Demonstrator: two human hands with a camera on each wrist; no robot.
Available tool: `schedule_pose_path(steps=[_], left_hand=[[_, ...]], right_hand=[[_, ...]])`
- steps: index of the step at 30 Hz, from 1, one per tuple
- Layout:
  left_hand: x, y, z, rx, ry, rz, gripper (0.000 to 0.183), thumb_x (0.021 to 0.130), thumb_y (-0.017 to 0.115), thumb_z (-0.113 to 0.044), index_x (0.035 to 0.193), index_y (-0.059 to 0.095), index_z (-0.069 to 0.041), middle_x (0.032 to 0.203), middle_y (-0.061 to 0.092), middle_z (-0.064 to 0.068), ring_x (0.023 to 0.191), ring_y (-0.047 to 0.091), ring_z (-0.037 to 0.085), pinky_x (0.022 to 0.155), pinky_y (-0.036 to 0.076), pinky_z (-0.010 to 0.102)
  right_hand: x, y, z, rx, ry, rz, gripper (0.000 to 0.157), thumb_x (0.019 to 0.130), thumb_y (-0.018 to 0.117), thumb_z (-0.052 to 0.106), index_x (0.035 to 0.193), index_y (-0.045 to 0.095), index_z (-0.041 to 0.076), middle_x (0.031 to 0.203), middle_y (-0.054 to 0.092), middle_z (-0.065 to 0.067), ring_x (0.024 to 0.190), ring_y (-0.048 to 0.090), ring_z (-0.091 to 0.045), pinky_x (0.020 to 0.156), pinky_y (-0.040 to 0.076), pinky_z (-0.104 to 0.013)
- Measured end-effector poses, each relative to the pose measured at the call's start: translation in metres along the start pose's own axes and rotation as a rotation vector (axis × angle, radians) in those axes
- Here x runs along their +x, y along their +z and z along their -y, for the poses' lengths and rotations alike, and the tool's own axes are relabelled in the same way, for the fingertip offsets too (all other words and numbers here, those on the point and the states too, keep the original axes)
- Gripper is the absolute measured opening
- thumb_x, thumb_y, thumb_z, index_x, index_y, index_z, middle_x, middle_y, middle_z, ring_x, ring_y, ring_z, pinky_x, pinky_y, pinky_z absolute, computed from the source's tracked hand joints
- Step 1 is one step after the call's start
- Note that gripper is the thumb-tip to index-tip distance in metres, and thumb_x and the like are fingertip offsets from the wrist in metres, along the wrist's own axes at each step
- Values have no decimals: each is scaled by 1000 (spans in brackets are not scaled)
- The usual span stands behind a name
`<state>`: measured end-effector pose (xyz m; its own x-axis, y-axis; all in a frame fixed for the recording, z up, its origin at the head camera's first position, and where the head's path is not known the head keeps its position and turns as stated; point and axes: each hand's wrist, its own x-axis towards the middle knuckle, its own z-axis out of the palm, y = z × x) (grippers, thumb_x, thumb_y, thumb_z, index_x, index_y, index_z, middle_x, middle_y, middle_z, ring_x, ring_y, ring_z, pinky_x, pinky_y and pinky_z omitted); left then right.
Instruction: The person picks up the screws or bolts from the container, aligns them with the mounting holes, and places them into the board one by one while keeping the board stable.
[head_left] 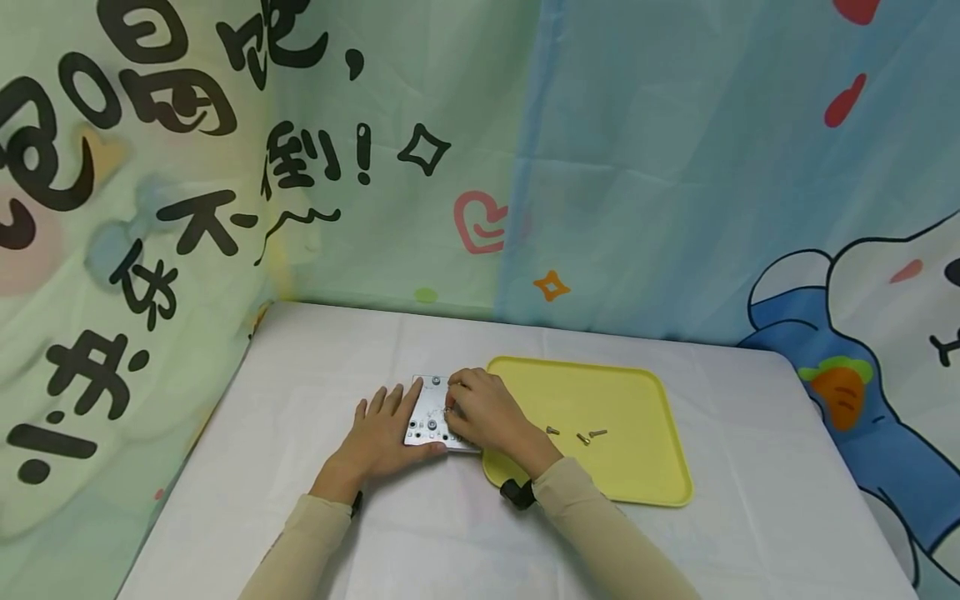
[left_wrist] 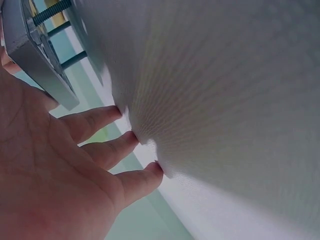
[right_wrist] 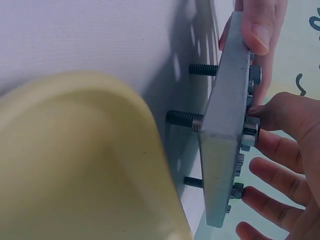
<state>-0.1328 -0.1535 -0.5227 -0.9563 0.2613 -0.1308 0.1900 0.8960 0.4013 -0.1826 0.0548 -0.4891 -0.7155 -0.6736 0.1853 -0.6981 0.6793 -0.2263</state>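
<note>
A silver metal plate (head_left: 429, 408) with several bolts through it lies to the left of the tray. My left hand (head_left: 382, 433) holds it at the left and near edges, index finger and thumb spread along them. The other left fingers (left_wrist: 112, 152) touch the white cloth. Over the plate's right side, my right hand (head_left: 483, 412) pinches a bolt head (right_wrist: 251, 132) between thumb and fingers. In the right wrist view, threaded bolt shanks (right_wrist: 184, 118) stick out of the plate's underside toward the cloth.
A yellow tray (head_left: 615, 471) sits right beside the plate, partly under my right forearm. On it lie three small screws (head_left: 583, 439). White cloth (head_left: 750, 467) covers the table, and printed curtains (head_left: 637, 167) hang behind it and at the left.
</note>
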Motion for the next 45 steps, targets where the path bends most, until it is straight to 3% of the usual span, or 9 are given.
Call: schedule_pose_path(steps=[11, 19, 26, 35, 45], left_hand=[[1, 2, 0, -15, -6, -5, 110, 81, 52, -83, 162, 16, -20, 158, 32, 20, 146, 22, 44, 113, 18, 64], [-1, 0, -2, -22, -4, -14, 110, 81, 56, -80, 162, 17, -19, 158, 32, 21, 146, 22, 45, 113, 17, 64], [-2, -1, -3, -21, -5, -6, 108, 82, 58, -78, 162, 17, -18, 158, 32, 22, 146, 22, 45, 113, 17, 65], [-3, -1, -3, -34, -13, -9, 109, 81, 58, -79, 162, 17, -19, 158, 31, 21, 146, 21, 44, 113, 17, 65], [-2, 0, -4, -30, -7, -9, 109, 81, 57, -80, 162, 16, -20, 159, 30, 20, 146, 21, 44, 113, 17, 64]], right_hand=[[-18, -20, -11, -2, 51, -19, 4, 91, 69, 17, 91, 71, 14, 123, 61, -9, 118, 55, -31, 97, 45, -50], [-52, -41, -42, -71, 102, -66, 8, 89, 76, 16, 92, 71, 12, 122, 62, -11, 116, 56, -33, 92, 47, -54], [-86, -54, -72, -68, 121, -100, 8, 87, 76, 11, 92, 70, 10, 120, 62, -15, 113, 56, -39, 87, 47, -59], [-125, -58, -100, -100, 206, -42, 10, 85, 78, 7, 91, 71, 9, 118, 62, -18, 110, 56, -43, 85, 46, -62], [-142, -55, -114, -108, 241, -3, 13, 83, 80, 6, 89, 72, 14, 112, 62, -15, 105, 57, -43, 82, 46, -64]])
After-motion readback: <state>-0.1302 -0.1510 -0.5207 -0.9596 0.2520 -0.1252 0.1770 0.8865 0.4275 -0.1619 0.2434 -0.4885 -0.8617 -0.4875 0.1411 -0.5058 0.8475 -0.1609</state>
